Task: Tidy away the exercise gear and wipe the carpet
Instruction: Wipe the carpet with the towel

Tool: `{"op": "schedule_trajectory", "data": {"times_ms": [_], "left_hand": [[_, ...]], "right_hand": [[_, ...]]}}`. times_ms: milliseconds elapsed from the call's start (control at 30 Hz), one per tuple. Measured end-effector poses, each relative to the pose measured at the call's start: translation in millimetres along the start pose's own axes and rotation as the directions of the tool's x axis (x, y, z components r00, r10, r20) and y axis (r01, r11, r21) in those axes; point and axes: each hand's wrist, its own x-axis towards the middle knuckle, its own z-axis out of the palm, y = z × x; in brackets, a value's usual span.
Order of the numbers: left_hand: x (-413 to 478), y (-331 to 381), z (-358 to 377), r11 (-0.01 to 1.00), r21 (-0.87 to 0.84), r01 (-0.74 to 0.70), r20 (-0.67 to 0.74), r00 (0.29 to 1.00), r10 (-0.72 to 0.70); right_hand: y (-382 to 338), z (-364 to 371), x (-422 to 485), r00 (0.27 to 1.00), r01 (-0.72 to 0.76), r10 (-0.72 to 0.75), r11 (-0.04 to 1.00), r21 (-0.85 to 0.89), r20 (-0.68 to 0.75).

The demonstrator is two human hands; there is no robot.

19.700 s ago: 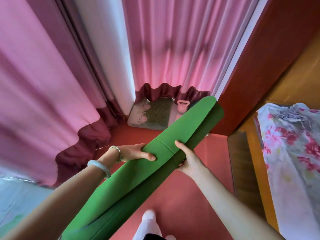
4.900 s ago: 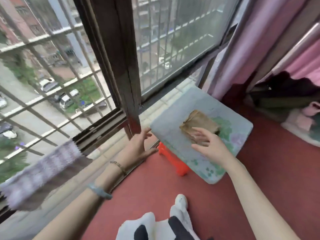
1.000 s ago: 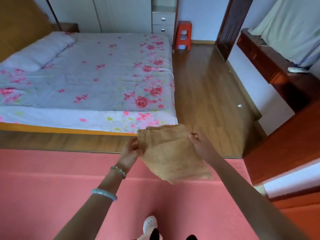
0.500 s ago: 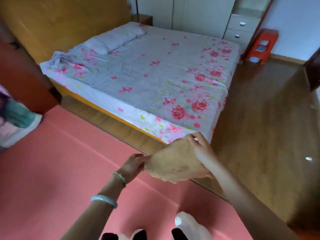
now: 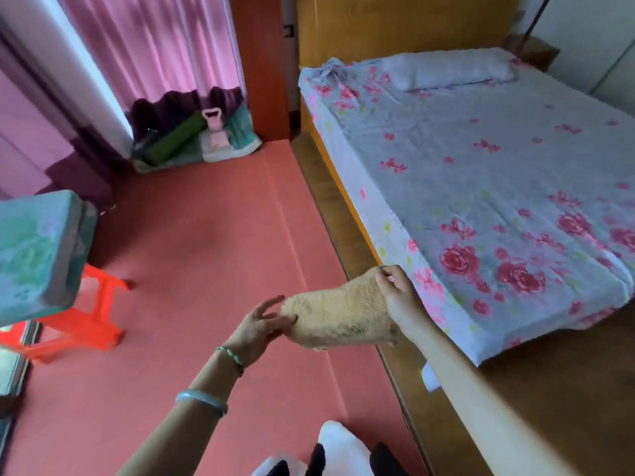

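Two hands hold a tan cloth in the air above the red carpet, close to the side of the bed. The right hand pinches the cloth's upper corner. The left hand lies against its other end, its fingers spread and fairly straight, touching rather than plainly gripping. A rolled green mat and a pink kettlebell sit in the far corner by the curtain, so the gear looks put away and wiping seems to be the step in hand. To do it well, fold the cloth into a flat pad, crouch, and press it down with an open palm. Work in overlapping strokes from one end of the carpet to the other, following the seams, and turn to a clean face as the cloth soils. The orange stool stands on the carpet, so it should be shifted or wiped round.
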Motion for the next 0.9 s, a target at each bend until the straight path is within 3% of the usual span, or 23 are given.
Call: {"op": "schedule_trajectory", "data": {"times_ms": [167, 267, 367, 467, 533, 600, 700, 733, 800, 900], "left_hand": [[-50, -21, -23, 0.964, -0.042, -0.261, -0.145, 0.957, 0.253], [-86, -43, -36, 0.935, -0.127, -0.330, -0.184, 0.935, 0.304], [-124, -64, -46, 0.915, -0.096, -0.391, -0.272, 0.895, 0.354], [-162, -83, -56, 0.916, -0.037, -0.400, -0.331, 0.870, 0.366], [-185, -94, -60, 0.933, 0.034, -0.359, -0.337, 0.874, 0.349], [-198, -99, -64, 0.914, 0.306, -0.264, -0.349, 0.863, 0.366], [-210, -109, -65, 0.687, 0.724, -0.055, -0.360, 0.820, 0.446], [-212, -111, -65, 0.636, 0.771, -0.017, -0.362, 0.810, 0.461], [-219, -113, -64, 0.627, 0.778, 0.034, -0.396, 0.802, 0.447], [-229, -114, -62, 0.713, 0.701, -0.026, -0.389, 0.824, 0.412]], "right_hand": [[4, 29, -21, 0.993, 0.017, -0.028, 0.996, 0.093, 0.118], [10, 42, -39, 0.974, -0.098, 0.055, 0.977, 0.189, 0.221], [13, 51, -61, 0.912, -0.227, 0.137, 0.954, 0.198, 0.387], [10, 55, -85, 0.821, -0.224, 0.125, 0.968, 0.114, 0.557], [6, 59, -100, 0.744, -0.109, 0.082, 0.994, 0.000, 0.663], [2, 64, -110, 0.689, 0.091, 0.078, 0.977, -0.192, 0.721], [-2, 78, -123, 0.652, 0.358, 0.044, 0.862, -0.358, 0.757], [0, 82, -123, 0.654, 0.405, 0.030, 0.829, -0.384, 0.756], [-3, 87, -120, 0.647, 0.477, 0.017, 0.771, -0.422, 0.762], [-13, 89, -107, 0.524, 0.614, 0.097, 0.646, -0.454, 0.846]]}}
